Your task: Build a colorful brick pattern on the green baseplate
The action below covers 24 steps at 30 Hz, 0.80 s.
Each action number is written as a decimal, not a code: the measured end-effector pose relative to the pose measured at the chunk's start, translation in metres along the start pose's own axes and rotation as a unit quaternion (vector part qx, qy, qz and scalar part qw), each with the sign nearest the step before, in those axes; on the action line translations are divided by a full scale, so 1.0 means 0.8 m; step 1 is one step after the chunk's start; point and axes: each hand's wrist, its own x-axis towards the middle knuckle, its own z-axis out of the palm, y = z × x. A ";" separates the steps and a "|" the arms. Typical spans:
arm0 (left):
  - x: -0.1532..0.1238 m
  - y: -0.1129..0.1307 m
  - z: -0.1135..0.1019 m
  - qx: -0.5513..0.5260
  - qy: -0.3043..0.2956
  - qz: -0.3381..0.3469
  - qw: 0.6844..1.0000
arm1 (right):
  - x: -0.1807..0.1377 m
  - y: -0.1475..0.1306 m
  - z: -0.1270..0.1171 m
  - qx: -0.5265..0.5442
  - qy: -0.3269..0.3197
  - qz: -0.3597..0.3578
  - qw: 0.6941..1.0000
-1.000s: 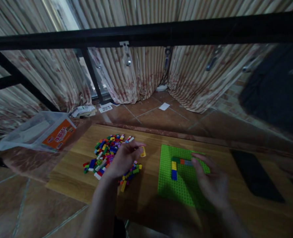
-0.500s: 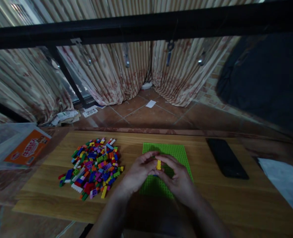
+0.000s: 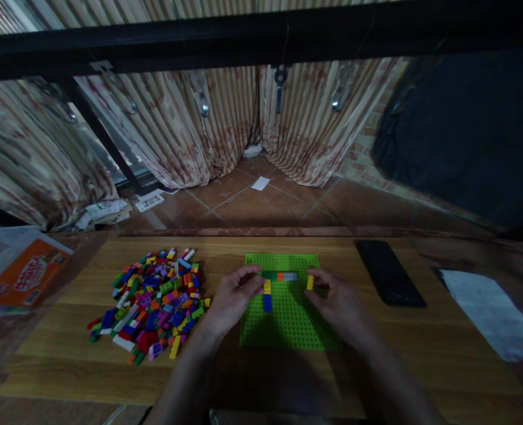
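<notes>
My right hand (image 3: 336, 298) pinches a small yellow brick (image 3: 310, 282) between thumb and fingertips, over the right part of the green baseplate (image 3: 290, 327). My left hand (image 3: 232, 296) is at the plate's left side, its fingers curved and slightly apart, with nothing visible in them. Its fingertips are beside another yellow brick (image 3: 267, 287) on the plate; whether they touch it I cannot tell. Just below that brick lies a blue brick (image 3: 267, 303). Along the top runs a row made of a dark green brick (image 3: 270, 275), an orange brick (image 3: 280, 276) and a grey-blue brick (image 3: 290, 276).
A heap of mixed coloured bricks (image 3: 155, 301) covers the left of the wooden table (image 3: 226, 378). A black phone (image 3: 389, 273) lies to the right, and a white sheet (image 3: 494, 313) at the far right. Beyond the left edge is a clear plastic container with an orange label (image 3: 25, 274).
My hands, together over the plate before, have moved apart, uncovering the bricks on it. The right hand now has a yellow brick on the right side. The whole view has shifted slightly.
</notes>
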 end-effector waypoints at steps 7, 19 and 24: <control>0.010 -0.021 -0.006 0.055 -0.030 0.025 0.998 | -0.003 -0.005 0.013 -0.013 -0.038 -0.062 0.997; 0.011 -0.027 -0.013 0.124 -0.046 0.059 0.989 | -0.003 -0.008 0.020 0.026 -0.036 -0.032 0.999; 0.004 -0.017 -0.004 0.157 -0.034 0.070 0.985 | 0.000 -0.009 0.025 0.019 -0.026 -0.013 0.999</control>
